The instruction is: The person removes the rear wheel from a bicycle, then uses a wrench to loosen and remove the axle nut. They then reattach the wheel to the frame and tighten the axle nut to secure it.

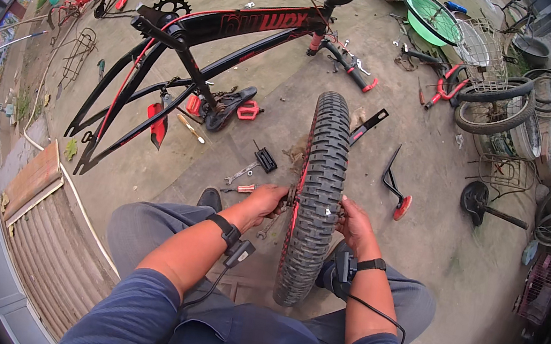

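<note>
A fat-tyred bicycle wheel [322, 178] stands upright between my knees, its knobbly black tread facing up and red showing along its left side. My left hand [265, 202] is closed on the axle end at the wheel's left. On the opposite side my right hand [356, 227] grips near the hub, its fingertips partly hidden behind the tyre. A black bicycle frame [204, 28] with red trim lies beyond my left hand, its rear forks pointing toward the left. Close to that hand are a screwdriver [242, 188], a wrench [238, 174] and a black pedal [266, 159].
Past the wheel lie a black slotted bracket [368, 126] and a kickstand [396, 189]. A saddle [229, 110] and red pedal [248, 110] rest near the frame. Loose tyres [496, 108], a green basin [428, 28] and another saddle [474, 202] are on the right.
</note>
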Tool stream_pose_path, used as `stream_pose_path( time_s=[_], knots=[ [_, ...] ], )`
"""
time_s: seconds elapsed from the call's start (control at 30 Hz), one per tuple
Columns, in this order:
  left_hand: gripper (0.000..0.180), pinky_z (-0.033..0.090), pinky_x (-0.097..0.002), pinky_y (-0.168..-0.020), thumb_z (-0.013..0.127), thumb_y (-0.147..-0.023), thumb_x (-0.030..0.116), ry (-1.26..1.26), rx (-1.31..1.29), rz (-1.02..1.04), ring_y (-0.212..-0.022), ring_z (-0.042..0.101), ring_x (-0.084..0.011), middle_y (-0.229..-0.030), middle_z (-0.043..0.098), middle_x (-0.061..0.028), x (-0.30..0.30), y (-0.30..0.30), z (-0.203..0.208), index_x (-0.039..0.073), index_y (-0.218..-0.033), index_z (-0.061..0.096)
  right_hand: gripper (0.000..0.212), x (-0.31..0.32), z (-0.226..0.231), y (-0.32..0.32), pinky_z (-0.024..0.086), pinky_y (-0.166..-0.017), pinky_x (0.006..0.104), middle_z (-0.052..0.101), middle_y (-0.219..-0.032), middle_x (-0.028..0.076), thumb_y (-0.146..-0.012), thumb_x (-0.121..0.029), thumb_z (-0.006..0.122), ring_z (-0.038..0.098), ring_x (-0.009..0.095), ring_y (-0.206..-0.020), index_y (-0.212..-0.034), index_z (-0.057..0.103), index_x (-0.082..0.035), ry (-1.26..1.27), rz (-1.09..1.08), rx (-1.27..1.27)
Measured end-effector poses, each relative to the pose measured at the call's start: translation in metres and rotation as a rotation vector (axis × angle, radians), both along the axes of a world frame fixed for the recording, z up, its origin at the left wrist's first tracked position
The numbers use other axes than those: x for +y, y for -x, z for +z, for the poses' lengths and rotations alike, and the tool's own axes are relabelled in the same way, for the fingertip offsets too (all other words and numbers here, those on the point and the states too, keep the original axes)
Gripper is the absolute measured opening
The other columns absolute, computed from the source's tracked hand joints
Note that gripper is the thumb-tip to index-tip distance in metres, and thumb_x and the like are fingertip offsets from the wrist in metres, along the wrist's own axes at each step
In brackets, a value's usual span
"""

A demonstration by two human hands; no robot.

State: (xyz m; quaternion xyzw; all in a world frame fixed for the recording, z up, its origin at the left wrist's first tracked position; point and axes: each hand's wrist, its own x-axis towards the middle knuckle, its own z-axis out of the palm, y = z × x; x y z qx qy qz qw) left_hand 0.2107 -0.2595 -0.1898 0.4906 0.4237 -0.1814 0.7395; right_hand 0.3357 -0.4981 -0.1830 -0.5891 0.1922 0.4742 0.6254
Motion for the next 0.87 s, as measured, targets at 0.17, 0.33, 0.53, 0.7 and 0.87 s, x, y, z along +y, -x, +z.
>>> stream_pose_path(
  time_s=[0.17,0.33,0.53,0.7,0.87],
  knots=[
    [0.019,0.040,-0.0279,-0.047,0.054,-0.095,0.030,0.130,-0.040,0.051,-0.055,0.050,-0.0107,-0.072,0.054,0.0007,0.005,0.003,-0.012,0.012,-0.092,0.058,0.025,0.001,0.010,0.002,0.048,-0.063,0.0253,0.063,-0.088,0.000,-0.092,-0.030,0.065,0.063,0.012,-0.067,-0.107,0.063,-0.011,-0.054,0.121,-0.082],
    [0.027,0.052,-0.0327,-0.066,0.057,-0.095,0.025,0.214,-0.100,0.158,-0.076,0.066,-0.0190,-0.095,0.070,-0.0064,0.003,0.001,0.021,0.006,-0.113,0.064,0.023,0.004,0.013,0.001,0.047,-0.059,0.0236,0.062,-0.087,0.000,-0.091,-0.026,0.066,0.062,0.011,-0.066,-0.108,0.062,-0.011,-0.014,0.082,0.017],
    [0.022,0.056,-0.0351,-0.077,0.059,-0.094,0.014,0.282,-0.131,0.127,-0.083,0.069,-0.0207,-0.099,0.071,-0.0091,0.002,-0.006,0.034,0.000,-0.109,0.068,0.024,0.004,0.007,0.001,0.046,-0.055,0.0230,0.062,-0.087,-0.001,-0.094,-0.030,0.064,0.061,0.010,-0.065,-0.109,0.062,-0.012,-0.044,0.087,-0.038],
    [0.020,0.058,-0.0369,-0.072,0.059,-0.095,0.014,0.332,-0.140,0.154,-0.078,0.069,-0.0210,-0.094,0.071,-0.0089,0.001,-0.004,0.035,0.000,-0.107,0.067,0.023,0.004,0.003,0.002,0.044,-0.052,0.0223,0.063,-0.089,-0.001,-0.095,-0.030,0.063,0.060,0.011,-0.063,-0.108,0.062,-0.012,-0.025,0.084,-0.028],
    [0.020,0.059,-0.0396,-0.070,0.059,-0.095,0.015,0.350,-0.124,0.152,-0.076,0.069,-0.0233,-0.092,0.070,-0.0094,0.004,-0.002,0.021,0.002,-0.107,0.066,0.028,0.003,0.001,0.001,0.044,-0.052,0.0224,0.063,-0.090,0.000,-0.095,-0.035,0.064,0.060,0.011,-0.062,-0.108,0.062,-0.011,-0.025,0.090,-0.069]
  ],
)
